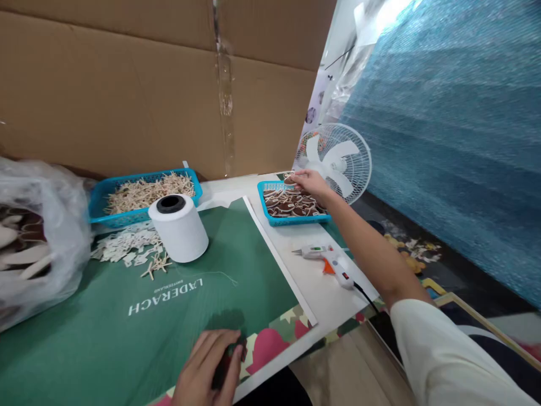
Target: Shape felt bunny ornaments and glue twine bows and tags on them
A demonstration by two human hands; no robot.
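My right hand [307, 181] reaches out over the far edge of a small blue basket [270, 216] filled with brown and white flat pieces. Its fingers are pinched on one brown piece [289, 180] at the basket's back. My left hand [208, 367] rests near the front edge of a green printed sheet [177, 316], its fingers curled around a small dark object that I cannot make out. A white hot glue gun [328, 259] lies on the white table strip between the two hands.
A white spool of thread [180, 226] stands on the green sheet. Behind it is a blue basket of thin wooden sticks [146, 193], with white cut-outs [127, 246] scattered in front. A plastic bag [34, 237] sits left, a small white fan [336, 160] right, a cardboard wall behind.
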